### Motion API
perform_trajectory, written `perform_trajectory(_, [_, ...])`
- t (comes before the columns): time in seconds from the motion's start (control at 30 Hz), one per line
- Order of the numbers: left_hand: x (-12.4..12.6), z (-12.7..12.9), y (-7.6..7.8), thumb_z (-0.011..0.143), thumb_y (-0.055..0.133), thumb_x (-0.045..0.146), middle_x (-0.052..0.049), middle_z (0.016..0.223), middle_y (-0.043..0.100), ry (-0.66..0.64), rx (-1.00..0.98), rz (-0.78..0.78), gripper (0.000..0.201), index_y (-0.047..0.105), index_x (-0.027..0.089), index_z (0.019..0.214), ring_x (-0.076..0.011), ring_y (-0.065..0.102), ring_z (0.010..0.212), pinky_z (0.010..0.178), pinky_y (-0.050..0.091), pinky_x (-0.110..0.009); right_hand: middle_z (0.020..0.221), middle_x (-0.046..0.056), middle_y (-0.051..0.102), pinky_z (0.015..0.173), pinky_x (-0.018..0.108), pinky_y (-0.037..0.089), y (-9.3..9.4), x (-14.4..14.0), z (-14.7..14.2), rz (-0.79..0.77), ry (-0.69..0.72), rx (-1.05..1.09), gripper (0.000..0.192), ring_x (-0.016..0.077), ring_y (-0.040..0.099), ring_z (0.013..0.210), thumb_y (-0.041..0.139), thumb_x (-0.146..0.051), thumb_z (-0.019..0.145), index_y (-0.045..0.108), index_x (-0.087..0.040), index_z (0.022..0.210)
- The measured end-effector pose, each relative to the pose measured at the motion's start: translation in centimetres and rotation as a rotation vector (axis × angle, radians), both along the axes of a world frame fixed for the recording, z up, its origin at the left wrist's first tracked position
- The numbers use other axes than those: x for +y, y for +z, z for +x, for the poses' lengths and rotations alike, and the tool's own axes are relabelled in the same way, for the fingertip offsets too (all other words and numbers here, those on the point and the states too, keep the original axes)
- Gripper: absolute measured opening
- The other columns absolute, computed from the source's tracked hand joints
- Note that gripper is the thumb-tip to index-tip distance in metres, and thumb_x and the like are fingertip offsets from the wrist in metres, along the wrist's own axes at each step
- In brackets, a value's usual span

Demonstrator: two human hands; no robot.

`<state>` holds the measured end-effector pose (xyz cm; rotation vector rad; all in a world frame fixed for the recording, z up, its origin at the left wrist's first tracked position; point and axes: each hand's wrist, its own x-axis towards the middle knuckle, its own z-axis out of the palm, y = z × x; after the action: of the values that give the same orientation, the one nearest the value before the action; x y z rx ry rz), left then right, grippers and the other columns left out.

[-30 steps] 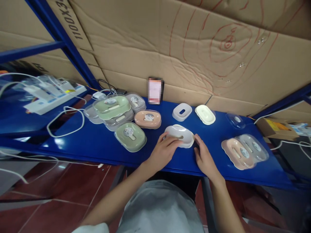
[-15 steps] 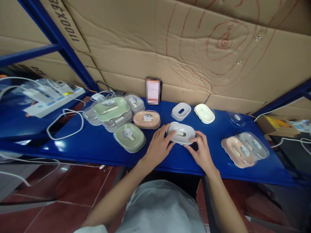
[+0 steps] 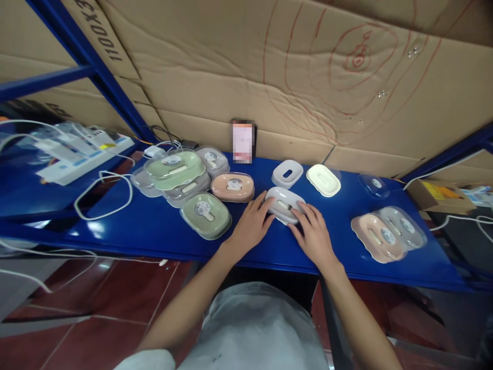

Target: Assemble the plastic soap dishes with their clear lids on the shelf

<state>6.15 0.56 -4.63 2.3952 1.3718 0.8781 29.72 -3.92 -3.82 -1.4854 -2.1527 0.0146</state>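
Left hand [image 3: 252,224] cups the left end of a white oval soap dish [image 3: 284,204], glossy, slot in its top, lying flat on the blue tabletop [image 3: 154,228] right of a peach dish [image 3: 233,187]. Right hand [image 3: 314,234] fingers curled over its right end. Both hands now press closer than a second ago.

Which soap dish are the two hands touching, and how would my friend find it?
Look at the long blue shelf under the cardboard wall. Near its middle front, the left hand and right hand press on a white soap dish. It is plain white with a slot, unlike the peach dish and green dish to its left.
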Motion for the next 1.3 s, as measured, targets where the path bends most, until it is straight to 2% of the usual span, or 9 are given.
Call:
perform_trajectory(0.13, [0.7, 0.4, -0.1, 0.113, 0.043, 0.034, -0.02, 0.166, 0.048, 0.022, 0.024, -0.042, 0.051, 0.041, 0.023, 0.163, -0.0345, 0.052, 0.149, 0.118, 0.047, -0.057, 0.153, 0.012, 0.063, 0.118, 0.063, 0.046, 0.4, 0.4, -0.3, 0.027, -0.046, -0.014, 0.043, 0.0384, 0.05, 0.147, 0.045, -0.04, 0.112, 0.062, -0.028, 0.149])
perform_trajectory(0.5, [1.3, 1.1, -0.7, 0.109, 0.037, 0.016, -0.025, 0.176, 0.028, 0.02, -0.009, -0.057, 0.064, 0.023, 0.016, 0.171, -0.038, 0.04, 0.159, 0.122, 0.043, -0.061, 0.139, 0.015, 0.069, 0.11, 0.059, 0.047, 0.7, 0.7, -1.2, 0.042, -0.099, -0.092, 0.04, 0.0391, 0.054, 0.136, 0.041, -0.037, 0.113, 0.069, -0.021, 0.138])
perform_trajectory(0.7, [0.8, 0.3, -0.8, 0.106, 0.05, 0.016, -0.025, 0.173, 0.035, -0.001, -0.014, -0.039, 0.05, 0.048, 0.014, 0.156, -0.0383, 0.042, 0.158, 0.124, 0.044, -0.061, 0.141, 0.017, 0.068, 0.11, 0.063, 0.048, -0.2, 0.3, -1.9, 0.035, -0.039, -0.119, 0.043, 0.0433, 0.052, 0.142, 0.051, -0.047, 0.109, 0.068, -0.024, 0.141])
perform_trajectory(0.83, [-0.9, -0.5, -0.6, 0.102, 0.063, 0.017, -0.02, 0.173, 0.035, -0.025, -0.025, 0.046, 0.036, 0.063, 0.017, 0.138, -0.038, 0.04, 0.159, 0.126, 0.043, -0.061, 0.148, 0.009, 0.068, 0.119, 0.058, 0.047, 0.3, 0.3, 0.0, -0.005, 0.069, -0.075, 0.038, 0.0356, 0.053, 0.149, 0.048, -0.042, 0.112, 0.069, -0.029, 0.141])
perform_trajectory(0.93, [-2.3, -1.0, -0.4, 0.099, 0.072, 0.024, -0.019, 0.169, 0.042, -0.065, -0.046, 0.053, 0.024, 0.067, 0.018, 0.122, -0.0384, 0.045, 0.155, 0.124, 0.046, -0.06, 0.156, 0.008, 0.063, 0.123, 0.054, 0.044, 1.9, 2.4, 3.1, -0.011, 0.085, -0.032, 0.044, 0.0312, 0.053, 0.15, 0.045, -0.046, 0.112, 0.062, -0.03, 0.15])
perform_trajectory(1.03, [-3.2, -1.4, -0.3, 0.098, 0.075, 0.028, -0.018, 0.165, 0.047, -0.102, -0.064, 0.037, 0.023, 0.066, 0.019, 0.118, -0.0373, 0.049, 0.153, 0.122, 0.049, -0.058, 0.163, 0.019, 0.054, 0.123, 0.064, 0.039, 2.9, 6.1, 6.0, 0.063, -0.175, -0.024, 0.055, 0.0391, 0.046, 0.154, 0.04, -0.049, 0.112, 0.055, -0.02, 0.156])
perform_trajectory(1.1, [-3.6, -1.6, -0.4, 0.099, 0.074, 0.027, -0.019, 0.165, 0.047, -0.078, -0.073, 0.044, 0.023, 0.065, 0.02, 0.119, -0.0374, 0.049, 0.152, 0.122, 0.049, -0.059, 0.161, 0.024, 0.054, 0.122, 0.072, 0.033, 2.8, 8.4, 6.9, 0.053, -0.297, -0.057, 0.055, 0.0446, 0.043, 0.154, 0.043, -0.051, 0.109, 0.06, -0.017, 0.15])
perform_trajectory(1.17, [-3.6, -1.7, -0.4, 0.1, 0.072, 0.026, -0.019, 0.164, 0.046, -0.051, -0.083, 0.05, 0.023, 0.064, 0.02, 0.12, -0.0375, 0.049, 0.152, 0.121, 0.05, -0.059, 0.151, 0.023, 0.063, 0.121, 0.073, 0.033, 2.3, 10.0, 7.1, -0.001, -0.276, -0.085, 0.048, 0.0432, 0.051, 0.147, 0.043, -0.049, 0.109, 0.069, -0.018, 0.134])
perform_trajectory(1.3, [-3.4, -1.7, -0.5, 0.1, 0.071, 0.025, -0.018, 0.163, 0.047, -0.06, -0.108, 0.046, 0.025, 0.063, 0.021, 0.123, -0.0363, 0.048, 0.152, 0.121, 0.049, -0.059, 0.127, 0.014, 0.077, 0.12, 0.057, 0.041, 1.4, 10.6, 6.7, -0.057, -0.121, -0.072, 0.044, 0.0298, 0.068, 0.126, 0.037, -0.045, 0.112, 0.075, -0.022, 0.112])
